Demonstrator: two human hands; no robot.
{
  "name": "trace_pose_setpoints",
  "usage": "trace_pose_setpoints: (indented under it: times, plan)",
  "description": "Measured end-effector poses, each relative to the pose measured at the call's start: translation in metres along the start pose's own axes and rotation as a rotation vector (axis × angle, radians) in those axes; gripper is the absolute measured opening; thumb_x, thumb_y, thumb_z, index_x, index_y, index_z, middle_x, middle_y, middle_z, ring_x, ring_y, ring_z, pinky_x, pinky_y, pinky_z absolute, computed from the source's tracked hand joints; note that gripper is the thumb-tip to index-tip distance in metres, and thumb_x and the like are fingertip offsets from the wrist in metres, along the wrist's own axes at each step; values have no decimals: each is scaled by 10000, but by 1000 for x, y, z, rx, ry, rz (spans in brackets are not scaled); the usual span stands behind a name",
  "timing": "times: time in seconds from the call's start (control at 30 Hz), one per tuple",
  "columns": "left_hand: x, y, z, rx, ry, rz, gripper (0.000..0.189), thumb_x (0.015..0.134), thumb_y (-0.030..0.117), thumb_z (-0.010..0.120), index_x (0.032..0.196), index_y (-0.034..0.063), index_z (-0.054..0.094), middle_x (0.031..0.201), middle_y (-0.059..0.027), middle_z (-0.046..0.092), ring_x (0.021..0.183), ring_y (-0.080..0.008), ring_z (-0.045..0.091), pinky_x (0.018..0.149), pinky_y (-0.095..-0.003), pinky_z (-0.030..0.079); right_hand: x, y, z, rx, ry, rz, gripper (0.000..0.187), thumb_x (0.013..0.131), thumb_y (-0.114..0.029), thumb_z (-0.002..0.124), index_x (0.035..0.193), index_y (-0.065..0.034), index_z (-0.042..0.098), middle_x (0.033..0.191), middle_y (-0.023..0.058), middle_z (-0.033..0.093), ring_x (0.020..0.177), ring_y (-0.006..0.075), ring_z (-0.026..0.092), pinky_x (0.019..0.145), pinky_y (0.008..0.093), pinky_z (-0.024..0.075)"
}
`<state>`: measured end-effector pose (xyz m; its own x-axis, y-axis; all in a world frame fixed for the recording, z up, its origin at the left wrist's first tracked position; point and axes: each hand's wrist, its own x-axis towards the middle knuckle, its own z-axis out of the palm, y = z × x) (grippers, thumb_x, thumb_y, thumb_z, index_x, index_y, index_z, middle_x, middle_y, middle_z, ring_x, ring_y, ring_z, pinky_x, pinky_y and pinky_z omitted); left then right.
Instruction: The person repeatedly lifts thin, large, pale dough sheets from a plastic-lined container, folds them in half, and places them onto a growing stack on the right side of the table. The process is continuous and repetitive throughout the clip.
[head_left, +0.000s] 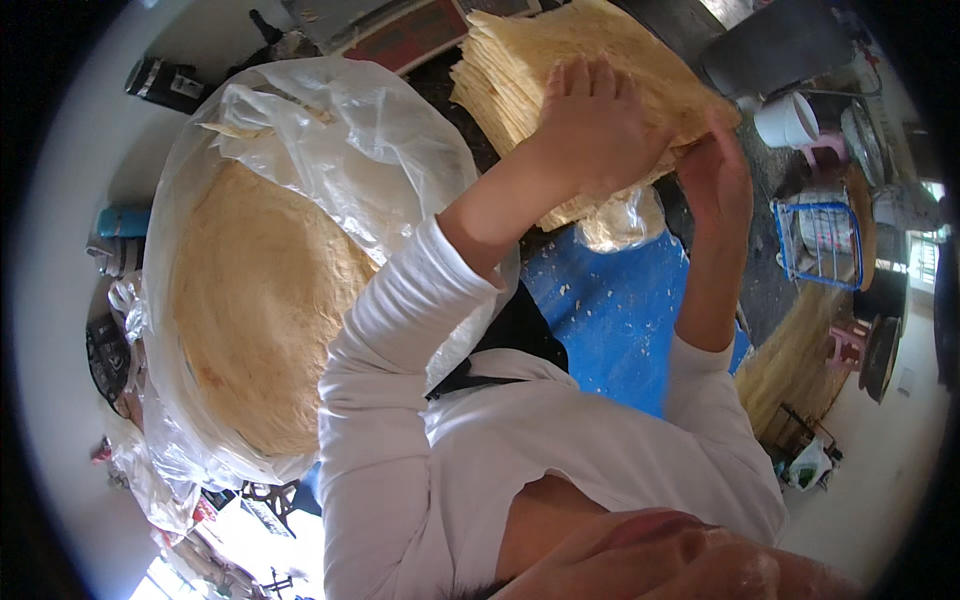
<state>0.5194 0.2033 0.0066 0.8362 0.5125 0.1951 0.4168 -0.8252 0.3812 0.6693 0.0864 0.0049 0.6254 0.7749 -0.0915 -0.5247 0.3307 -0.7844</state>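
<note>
A thick stack of thin, pale yellow folded flatbread sheets (517, 82) lies before me at the top of the view. My left hand (592, 131) rests palm down on the top sheet, fingers slightly apart and thumb near the front edge. With my right hand (716, 172) I grip the stack's right corner, though part of the fingers is hidden under the sheets. A clear plastic bag (626, 217) with pale pieces inside lies just below the stack. To my left, a wide round pile of flatbread (262, 307) sits inside a large clear plastic bag (322, 90), partly folded back.
A blue surface (615, 315) strewn with crumbs spreads between my arms. To the right stand a white bucket (784, 120), a blue-edged wire rack (817, 244) and a pink stool (847, 345). A black cylindrical container (165, 84) stands beyond the large bag.
</note>
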Motion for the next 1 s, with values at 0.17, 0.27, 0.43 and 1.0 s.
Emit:
trace_pose_setpoints:
  times: [0.17,0.27,0.43,1.0]
  plan:
    - [-25,-1,20,51,263,91,778,942,606,443,1388,-30,486,1442,-262,444,1379,-452,345,1166,-544,201,18,21,-51,-1067,189,-740,273,934,-99,621,1201,-41,606,1167,108,608,1094,235,595,1004,377,445]
    - [-23,-2,25,72,216,81,873,928,681,399,1466,-6,425,1519,-245,387,1449,-439,276,1206,-535,122,21,36,-70,-1418,155,-712,214,963,-149,575,1140,-47,638,1113,111,624,1078,250,600,979,370,454]
    - [-75,2,25,-277,705,129,662,945,525,555,1360,10,522,1476,-229,429,1381,-454,382,1122,-603,295,4,18,-66,-1739,61,-909,258,996,-232,539,1095,-31,667,1097,128,670,1045,287,635,936,384,488]
    - [-465,-104,-53,403,277,-475,242,787,180,755,1016,108,717,1084,5,678,987,-223,655,802,-373,559,-196,209,164,-1014,-1329,-700,169,824,-85,734,988,-110,700,959,51,678,909,275,658,802,375,522]
